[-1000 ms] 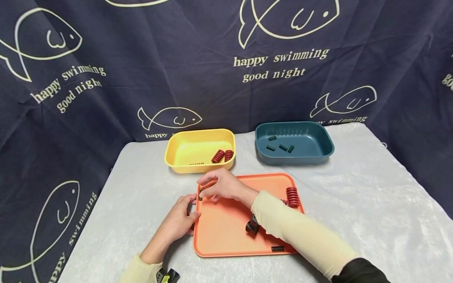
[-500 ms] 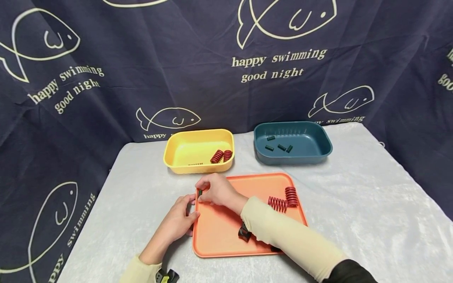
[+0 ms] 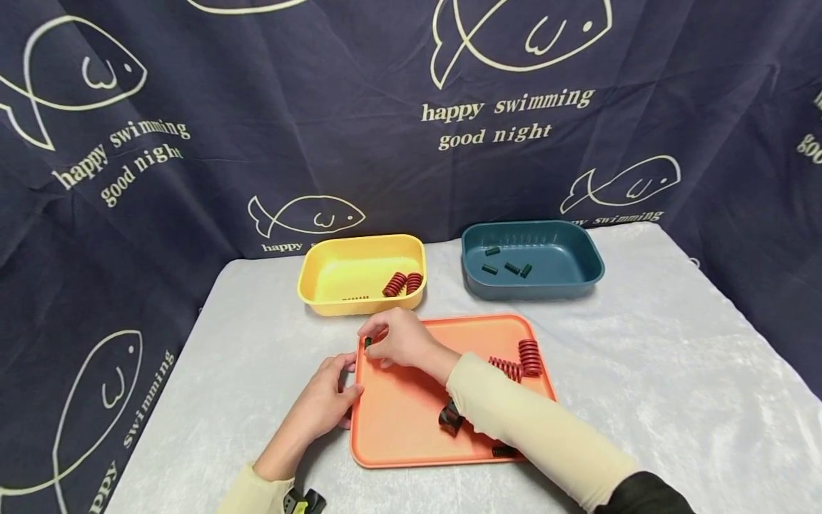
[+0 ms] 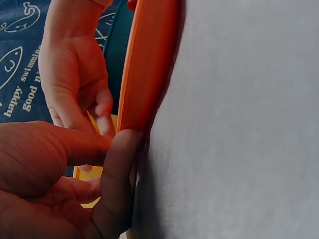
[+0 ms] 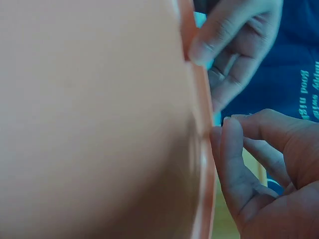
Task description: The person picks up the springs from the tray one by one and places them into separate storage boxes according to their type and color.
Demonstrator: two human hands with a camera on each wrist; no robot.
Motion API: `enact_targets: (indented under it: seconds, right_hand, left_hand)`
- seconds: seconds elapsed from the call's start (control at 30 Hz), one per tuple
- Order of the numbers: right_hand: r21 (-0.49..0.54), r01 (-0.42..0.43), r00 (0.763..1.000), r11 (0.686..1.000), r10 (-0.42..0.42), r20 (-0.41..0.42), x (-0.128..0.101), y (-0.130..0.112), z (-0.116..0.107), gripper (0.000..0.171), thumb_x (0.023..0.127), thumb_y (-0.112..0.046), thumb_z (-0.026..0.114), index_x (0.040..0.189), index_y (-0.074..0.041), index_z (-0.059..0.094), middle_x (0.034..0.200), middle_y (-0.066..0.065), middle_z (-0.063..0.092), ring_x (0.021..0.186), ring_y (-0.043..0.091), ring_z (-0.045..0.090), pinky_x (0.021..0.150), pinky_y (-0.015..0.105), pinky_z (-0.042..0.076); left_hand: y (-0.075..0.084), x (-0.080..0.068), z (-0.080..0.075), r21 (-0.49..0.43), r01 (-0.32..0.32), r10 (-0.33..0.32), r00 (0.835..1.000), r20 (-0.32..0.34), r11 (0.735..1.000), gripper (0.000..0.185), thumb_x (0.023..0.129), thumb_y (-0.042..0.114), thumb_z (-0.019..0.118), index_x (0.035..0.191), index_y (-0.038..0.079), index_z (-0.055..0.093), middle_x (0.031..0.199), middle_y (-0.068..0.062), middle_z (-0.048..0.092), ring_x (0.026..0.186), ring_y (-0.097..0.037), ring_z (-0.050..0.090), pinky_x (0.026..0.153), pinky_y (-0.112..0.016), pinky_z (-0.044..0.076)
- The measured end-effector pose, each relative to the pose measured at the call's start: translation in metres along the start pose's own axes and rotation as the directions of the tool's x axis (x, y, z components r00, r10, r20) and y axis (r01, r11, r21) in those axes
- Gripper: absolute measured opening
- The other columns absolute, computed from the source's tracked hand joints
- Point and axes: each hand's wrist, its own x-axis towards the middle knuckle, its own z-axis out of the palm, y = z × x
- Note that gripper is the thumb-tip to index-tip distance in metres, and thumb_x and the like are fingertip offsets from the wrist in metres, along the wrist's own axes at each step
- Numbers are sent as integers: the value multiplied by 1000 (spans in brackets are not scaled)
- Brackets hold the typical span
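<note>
My right hand (image 3: 399, 341) pinches a small dark green spring (image 3: 368, 343) between thumb and fingertips, just above the far left corner of the orange tray (image 3: 411, 421). I judge it light, stiff enough to keep its shape and apt to roll or squirt out of a loose pinch (best held across its coils, mid-length). My left hand (image 3: 324, 403) has its fingers curled over the tray's left rim, steadying it on the surface. The head view shows the spring; the right wrist view shows only fingertips (image 5: 230, 133) pressed together beside the tray's rim, spring hidden.
</note>
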Motion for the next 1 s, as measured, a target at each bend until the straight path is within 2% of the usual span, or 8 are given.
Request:
enact_targets:
  seconds: [0.23,0.43,0.53,0.63,0.77,1.0]
  right_hand:
    - [156,-22,999,988,18,30,-6,-9,-22,28,84,8,77,111,2,76,94,12,73,67,30,75,62,44,66]
    - [215,6,1000,977,-10,16,-7,-13,-43,27,85,5,77,113,1,77,96,14,75,74,36,75,64,40,66]
    - [243,19,1000,970,-20,3,-8,-14,-58,25,86,3,77,111,-1,78,98,16,74,82,43,73,66,41,66]
    - [262,12,1000,965,-10,-11,-10,-17,-76,25,87,0,78,112,-3,78,104,16,72,87,45,72,72,47,66]
    - [283,-1,999,959,13,-41,-13,-20,-103,27,87,-3,79,114,-1,77,112,17,71,92,39,72,77,51,65]
    - [306,35,987,951,15,-160,-17,-20,-151,31,89,-1,77,119,7,72,111,16,72,90,24,73,77,45,66]
  left_hand:
    - [-2,1,2,-20,-21,21,1000,2,1000,49,96,-1,69,142,1,53,119,-15,48,56,-20,60,43,-35,60]
    - [-3,2,2,-7,-7,7,1000,0,1000,50,96,-1,69,143,2,52,120,-15,47,57,-20,60,44,-35,60]
    - [-2,2,3,-7,1,-1,1000,-3,1000,51,96,-1,69,143,2,52,121,-14,48,58,-20,60,44,-36,61]
    - [-2,2,3,-5,-10,10,1000,-7,1000,51,95,-2,69,143,1,52,121,-14,48,57,-20,60,43,-36,60]
    - [-3,2,4,-2,-15,15,1000,-7,1000,51,95,-2,69,143,1,52,120,-14,48,57,-19,60,43,-36,60]
    - [-3,2,4,5,-11,11,1000,-11,1000,50,95,-1,70,142,2,53,117,-14,48,56,-19,59,43,-36,60]
